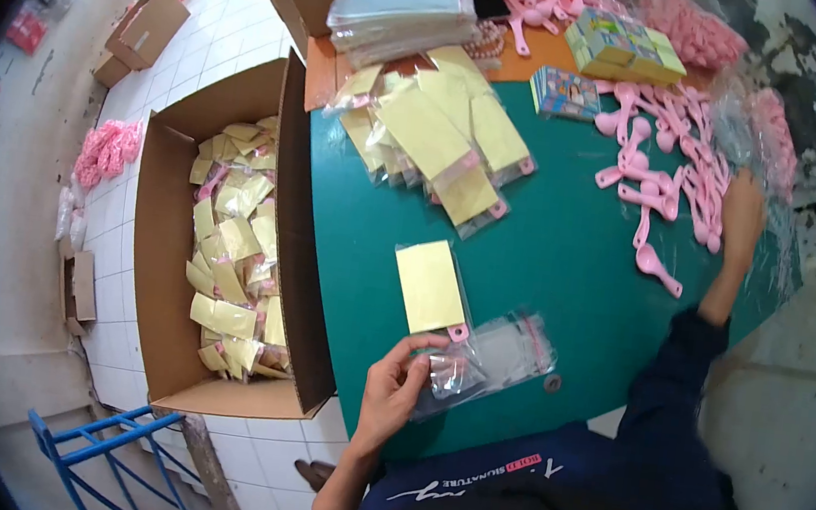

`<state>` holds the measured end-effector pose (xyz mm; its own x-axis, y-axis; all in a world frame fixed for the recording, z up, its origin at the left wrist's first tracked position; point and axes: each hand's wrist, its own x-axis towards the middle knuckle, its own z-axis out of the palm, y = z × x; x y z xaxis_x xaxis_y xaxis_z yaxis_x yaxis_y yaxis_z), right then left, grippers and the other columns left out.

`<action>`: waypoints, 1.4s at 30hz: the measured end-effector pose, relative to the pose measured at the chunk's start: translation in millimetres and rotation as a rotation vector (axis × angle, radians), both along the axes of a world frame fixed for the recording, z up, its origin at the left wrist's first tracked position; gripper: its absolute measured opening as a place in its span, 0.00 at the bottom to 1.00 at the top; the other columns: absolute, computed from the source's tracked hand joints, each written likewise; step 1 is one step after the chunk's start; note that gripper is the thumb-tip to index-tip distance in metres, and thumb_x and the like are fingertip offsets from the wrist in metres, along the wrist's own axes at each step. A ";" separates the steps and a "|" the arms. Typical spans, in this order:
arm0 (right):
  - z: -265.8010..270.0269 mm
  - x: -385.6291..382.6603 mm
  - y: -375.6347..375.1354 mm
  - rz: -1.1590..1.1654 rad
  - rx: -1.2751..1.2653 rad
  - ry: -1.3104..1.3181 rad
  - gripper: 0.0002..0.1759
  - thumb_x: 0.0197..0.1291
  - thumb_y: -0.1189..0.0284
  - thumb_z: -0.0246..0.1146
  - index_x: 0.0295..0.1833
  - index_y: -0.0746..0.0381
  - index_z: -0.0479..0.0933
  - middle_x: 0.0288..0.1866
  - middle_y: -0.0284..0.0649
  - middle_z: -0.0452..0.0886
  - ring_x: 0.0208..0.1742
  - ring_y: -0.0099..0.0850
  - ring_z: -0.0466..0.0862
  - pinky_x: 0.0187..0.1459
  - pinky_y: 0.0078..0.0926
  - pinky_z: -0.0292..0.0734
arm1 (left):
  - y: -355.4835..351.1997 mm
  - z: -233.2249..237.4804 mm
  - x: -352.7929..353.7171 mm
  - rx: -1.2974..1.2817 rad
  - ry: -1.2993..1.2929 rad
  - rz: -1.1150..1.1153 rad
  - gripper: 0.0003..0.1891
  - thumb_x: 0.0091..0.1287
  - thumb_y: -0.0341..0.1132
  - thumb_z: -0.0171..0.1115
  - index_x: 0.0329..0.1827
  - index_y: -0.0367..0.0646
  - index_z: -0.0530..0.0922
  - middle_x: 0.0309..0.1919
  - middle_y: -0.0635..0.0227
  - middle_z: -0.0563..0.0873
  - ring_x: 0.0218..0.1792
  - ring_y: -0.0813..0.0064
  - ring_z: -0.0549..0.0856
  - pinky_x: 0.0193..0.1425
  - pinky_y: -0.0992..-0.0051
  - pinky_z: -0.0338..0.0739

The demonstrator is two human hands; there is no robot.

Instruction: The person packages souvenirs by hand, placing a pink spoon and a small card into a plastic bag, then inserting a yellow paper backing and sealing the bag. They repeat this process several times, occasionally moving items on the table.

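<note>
My left hand [391, 389] pinches the edge of a clear plastic bag [456, 373] at the near side of the green table. Beside it lies a stack of clear resealable bags [518, 350]. Just above is a filled bag with a pale yellow card [431, 286] and a pink handle end showing at its corner. Far to the right, my right hand [743, 208] reaches to the edge of a spread of pink measuring scoops [680, 185], close to a crumpled clear plastic bag [735, 121]. Its fingertips are too indistinct to show whether they grip anything.
A pile of packed yellow-card bags [428, 121] lies on the green table [568, 263]. Stacks of printed cards [565, 94] stand at the back. A large cardboard box [151, 256] full of packed bags adjoins the left side, above a blue metal frame [110, 443].
</note>
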<state>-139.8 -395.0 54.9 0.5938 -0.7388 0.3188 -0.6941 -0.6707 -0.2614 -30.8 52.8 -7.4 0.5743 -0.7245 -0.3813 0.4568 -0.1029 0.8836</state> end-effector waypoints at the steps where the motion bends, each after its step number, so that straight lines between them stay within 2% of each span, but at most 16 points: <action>1: -0.4 -7.3 10.7 -0.146 -0.163 0.115 0.14 0.65 0.73 0.49 0.54 0.65 0.70 0.39 0.44 0.80 0.43 0.35 0.81 0.44 0.29 0.75 | -2.9 -0.5 -2.7 -0.066 0.041 0.041 0.13 0.73 0.28 0.43 0.55 0.32 0.71 0.45 0.58 0.84 0.44 0.76 0.84 0.51 0.80 0.77; 2: -12.0 1.2 58.7 0.199 0.141 -0.277 0.17 0.62 0.69 0.54 0.55 0.64 0.69 0.45 0.47 0.78 0.47 0.40 0.79 0.49 0.33 0.73 | -5.0 1.6 -3.6 -0.073 0.043 0.042 0.13 0.74 0.28 0.43 0.55 0.31 0.72 0.45 0.57 0.84 0.45 0.76 0.84 0.52 0.79 0.76; 3: -5.1 16.3 117.7 0.578 0.240 -0.235 0.21 0.56 0.69 0.62 0.55 0.62 0.69 0.51 0.47 0.73 0.51 0.44 0.75 0.56 0.35 0.68 | -7.4 5.1 -2.8 -0.075 0.045 0.036 0.13 0.74 0.28 0.42 0.54 0.30 0.72 0.45 0.57 0.84 0.46 0.75 0.83 0.53 0.78 0.76; 4: -10.4 25.0 158.4 0.873 0.264 -0.051 0.27 0.48 0.70 0.69 0.54 0.60 0.69 0.52 0.45 0.71 0.53 0.42 0.73 0.59 0.36 0.65 | -8.4 7.0 -2.2 -0.071 0.046 0.026 0.14 0.74 0.28 0.42 0.54 0.30 0.72 0.45 0.57 0.84 0.47 0.75 0.83 0.54 0.77 0.76; 5: -12.4 33.3 201.6 0.957 0.459 -0.122 0.23 0.46 0.76 0.67 0.51 0.61 0.71 0.46 0.45 0.72 0.50 0.42 0.74 0.54 0.37 0.69 | -9.3 5.5 -3.2 -0.092 0.045 0.033 0.14 0.74 0.28 0.41 0.52 0.29 0.73 0.45 0.58 0.83 0.49 0.72 0.83 0.56 0.76 0.75; 7: -32.7 33.7 242.6 1.019 0.556 -0.057 0.20 0.46 0.77 0.68 0.48 0.60 0.73 0.43 0.45 0.70 0.46 0.40 0.75 0.49 0.34 0.73 | -3.1 1.5 -4.6 -0.160 0.088 0.019 0.13 0.74 0.29 0.42 0.55 0.31 0.71 0.45 0.59 0.83 0.48 0.71 0.83 0.55 0.75 0.76; 11: -44.2 34.4 242.0 1.004 0.627 -0.139 0.11 0.48 0.77 0.67 0.38 0.62 0.75 0.42 0.42 0.69 0.42 0.36 0.76 0.41 0.29 0.75 | 13.1 1.2 -0.3 -0.207 0.161 0.006 0.15 0.72 0.26 0.46 0.60 0.35 0.66 0.46 0.59 0.81 0.46 0.71 0.84 0.49 0.74 0.79; 14: -48.1 34.5 239.1 1.019 0.805 -0.158 0.11 0.49 0.78 0.67 0.39 0.63 0.75 0.41 0.42 0.69 0.41 0.36 0.76 0.41 0.30 0.75 | 13.3 0.5 2.0 -0.010 -0.035 0.026 0.20 0.70 0.24 0.46 0.63 0.39 0.56 0.40 0.54 0.83 0.43 0.65 0.85 0.41 0.76 0.81; 18: -45.6 34.2 241.8 0.953 0.948 -0.081 0.09 0.52 0.78 0.65 0.39 0.64 0.75 0.42 0.41 0.70 0.42 0.33 0.76 0.42 0.29 0.75 | 4.1 -5.6 -1.6 0.238 -0.498 -0.126 0.11 0.63 0.21 0.57 0.48 0.36 0.70 0.38 0.65 0.80 0.36 0.77 0.83 0.36 0.80 0.80; 19: -45.3 32.1 241.8 0.910 0.980 -0.062 0.08 0.53 0.78 0.65 0.39 0.64 0.74 0.42 0.41 0.70 0.42 0.31 0.77 0.43 0.28 0.76 | 0.2 -5.2 -3.0 0.232 -0.492 -0.010 0.07 0.60 0.22 0.63 0.38 0.35 0.74 0.38 0.67 0.79 0.34 0.82 0.81 0.35 0.83 0.78; 22: -49.6 27.2 245.7 0.766 1.186 -0.109 0.06 0.57 0.77 0.64 0.38 0.65 0.74 0.41 0.41 0.72 0.42 0.27 0.79 0.41 0.24 0.78 | -2.4 -5.4 -2.0 0.273 -0.581 0.010 0.07 0.59 0.23 0.65 0.36 0.35 0.75 0.37 0.67 0.78 0.34 0.83 0.80 0.36 0.83 0.78; 26: -64.0 24.8 257.3 0.483 1.513 -0.289 0.06 0.61 0.76 0.62 0.37 0.68 0.72 0.36 0.40 0.78 0.37 0.23 0.82 0.36 0.18 0.79 | -7.7 -4.9 -2.7 0.244 -0.485 0.095 0.06 0.58 0.26 0.67 0.32 0.35 0.76 0.36 0.67 0.78 0.33 0.78 0.84 0.35 0.80 0.81; 31: -64.7 29.6 264.1 0.379 1.397 -0.305 0.06 0.61 0.78 0.61 0.37 0.68 0.71 0.30 0.38 0.80 0.30 0.21 0.83 0.31 0.17 0.78 | -6.0 -14.8 -4.2 0.231 -0.363 0.103 0.08 0.59 0.26 0.67 0.35 0.35 0.75 0.36 0.68 0.78 0.36 0.80 0.83 0.36 0.82 0.81; 35: -64.1 30.2 267.8 0.350 1.333 -0.354 0.06 0.61 0.78 0.61 0.37 0.68 0.70 0.30 0.38 0.80 0.29 0.21 0.82 0.28 0.16 0.76 | -13.7 -12.0 -11.0 0.155 -0.150 0.293 0.10 0.62 0.25 0.64 0.42 0.35 0.72 0.36 0.68 0.77 0.36 0.82 0.81 0.34 0.83 0.80; 37: -68.5 28.5 269.8 0.364 1.303 -0.354 0.06 0.61 0.79 0.61 0.40 0.68 0.71 0.31 0.39 0.81 0.28 0.20 0.82 0.27 0.16 0.76 | -16.5 -11.3 -13.0 0.125 -0.164 0.368 0.11 0.63 0.24 0.62 0.44 0.35 0.71 0.35 0.68 0.77 0.35 0.83 0.80 0.33 0.84 0.79; 42: -64.2 31.7 271.4 0.435 1.256 -0.331 0.14 0.59 0.79 0.61 0.51 0.67 0.75 0.33 0.39 0.82 0.27 0.20 0.82 0.27 0.16 0.76 | -8.4 -15.2 -11.7 0.192 -0.149 0.255 0.14 0.61 0.22 0.62 0.49 0.35 0.73 0.39 0.66 0.76 0.33 0.83 0.79 0.31 0.85 0.77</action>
<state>-108.0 -123.6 -9.3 0.8778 -0.4088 -0.2498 -0.2769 -0.0073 -0.9609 -42.5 44.4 -22.5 0.7868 -0.4743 -0.3950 0.3569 -0.1727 0.9181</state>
